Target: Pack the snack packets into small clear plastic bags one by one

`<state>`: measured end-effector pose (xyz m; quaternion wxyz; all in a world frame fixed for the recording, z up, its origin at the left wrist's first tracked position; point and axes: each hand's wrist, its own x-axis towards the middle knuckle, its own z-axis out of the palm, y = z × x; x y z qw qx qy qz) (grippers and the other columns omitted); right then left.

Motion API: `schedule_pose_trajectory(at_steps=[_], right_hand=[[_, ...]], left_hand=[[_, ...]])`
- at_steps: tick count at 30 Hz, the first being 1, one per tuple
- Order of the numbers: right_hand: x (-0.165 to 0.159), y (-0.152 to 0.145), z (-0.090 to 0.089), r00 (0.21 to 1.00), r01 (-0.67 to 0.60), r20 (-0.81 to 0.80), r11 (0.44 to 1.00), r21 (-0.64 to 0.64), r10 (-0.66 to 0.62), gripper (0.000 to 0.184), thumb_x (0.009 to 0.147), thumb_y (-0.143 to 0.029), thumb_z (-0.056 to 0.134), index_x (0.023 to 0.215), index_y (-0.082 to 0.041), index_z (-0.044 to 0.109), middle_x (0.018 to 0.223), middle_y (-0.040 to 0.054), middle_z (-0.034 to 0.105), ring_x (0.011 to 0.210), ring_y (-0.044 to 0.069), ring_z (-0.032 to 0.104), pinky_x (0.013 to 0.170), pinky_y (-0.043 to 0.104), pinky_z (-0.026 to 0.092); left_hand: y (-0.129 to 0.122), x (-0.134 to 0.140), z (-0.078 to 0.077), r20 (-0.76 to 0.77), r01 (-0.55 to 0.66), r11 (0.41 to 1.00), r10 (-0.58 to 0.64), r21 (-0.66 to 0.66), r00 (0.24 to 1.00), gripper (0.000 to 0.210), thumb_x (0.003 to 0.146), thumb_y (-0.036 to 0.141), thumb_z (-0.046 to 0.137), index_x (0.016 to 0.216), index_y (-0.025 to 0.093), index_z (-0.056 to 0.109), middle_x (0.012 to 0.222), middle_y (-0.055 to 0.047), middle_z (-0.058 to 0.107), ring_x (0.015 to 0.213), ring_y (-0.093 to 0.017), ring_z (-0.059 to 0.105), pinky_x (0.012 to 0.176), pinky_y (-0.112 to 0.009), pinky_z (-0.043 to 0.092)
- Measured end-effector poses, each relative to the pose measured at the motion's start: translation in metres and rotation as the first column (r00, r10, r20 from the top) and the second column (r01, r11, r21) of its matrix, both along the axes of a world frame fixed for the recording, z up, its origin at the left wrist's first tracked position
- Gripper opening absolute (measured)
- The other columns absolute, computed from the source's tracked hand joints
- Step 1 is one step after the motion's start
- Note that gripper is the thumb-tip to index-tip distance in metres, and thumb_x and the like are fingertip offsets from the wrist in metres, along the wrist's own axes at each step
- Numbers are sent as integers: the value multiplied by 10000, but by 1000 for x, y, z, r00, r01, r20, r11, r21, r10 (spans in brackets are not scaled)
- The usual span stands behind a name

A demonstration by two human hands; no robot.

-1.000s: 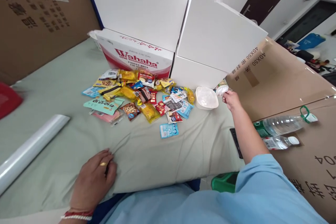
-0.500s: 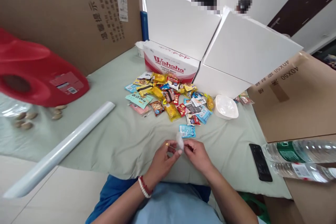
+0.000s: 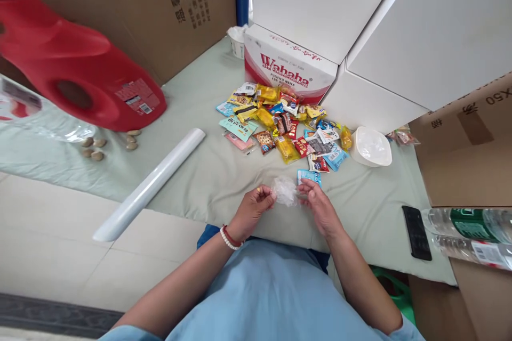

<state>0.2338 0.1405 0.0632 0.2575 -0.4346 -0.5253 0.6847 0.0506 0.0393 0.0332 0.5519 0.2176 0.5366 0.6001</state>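
Pinched in my left hand [image 3: 256,206] is a crumpled piece of clear plastic film [image 3: 285,191], held just above the cloth near the front edge. My right hand [image 3: 318,203] is at the film's other side with its fingers apart; whether a fingertip touches the film I cannot tell. Directly behind my right fingers lies a light-blue snack packet [image 3: 309,176], partly covered by them. Farther back is a heap of small wrapped snacks [image 3: 286,148] in yellow, red, blue and brown. A white plastic tub [image 3: 372,155] stands right of the heap.
A long white roll [image 3: 154,184] lies at the left, overhanging the table edge. Behind it are a big red jug [image 3: 100,74] and several brown, nut-like pieces [image 3: 97,155]. A Wahaha carton [image 3: 290,66] stands at the back. To the right lie a black phone [image 3: 417,233] and water bottles [image 3: 472,224].
The view has tilted down and shifted left. The film has spread wider between my hands. My right hand has opened its fingers and moved apart from my left, which still grips the film.
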Motion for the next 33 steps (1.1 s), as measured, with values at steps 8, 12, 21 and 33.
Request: schedule_pose_trajectory(at_steps=[8, 12, 21, 33], right_hand=[[-22, 7, 5, 993, -50, -119, 978, -205, 26, 368, 682, -496, 933, 794, -215, 724, 718, -32, 594, 641, 109, 492, 613, 240, 426], [-22, 9, 2, 988, -37, -154, 961, -272, -5, 363, 669, -447, 958, 774, -204, 709, 685, -35, 575, 637, 98, 499, 614, 221, 445], [-31, 2, 5, 977, -89, -211, 948, -305, 24, 352, 715, -444, 933, 791, -203, 689, 685, -36, 549, 634, 99, 498, 604, 223, 461], [6, 5, -6, 980, -29, -196, 965, -261, -23, 323, 742, -442, 914, 802, -207, 701, 704, -31, 534, 657, 101, 478, 623, 220, 446]], left_hand=[[-16, -26, -4, 364, -58, 991, 9, 124, 931, 358, 685, 393, 907, 744, 178, 626, 764, 7, 621, 701, -119, 562, 692, -270, 473], [-24, -31, -15, 464, -88, 991, 34, 96, 885, 313, 683, 272, 880, 723, 183, 583, 708, 26, 577, 657, -106, 545, 660, -252, 469], [-23, -25, -4, -665, 31, 958, 173, 284, 727, 367, 786, 281, 793, 1143, 282, 710, 1411, -93, 555, 1333, -294, 506, 1104, -482, 450], [-10, -25, 3, 254, -271, 959, 283, -79, 925, 275, 722, 388, 826, 820, 201, 650, 768, 20, 599, 697, -114, 560, 652, -241, 471]])
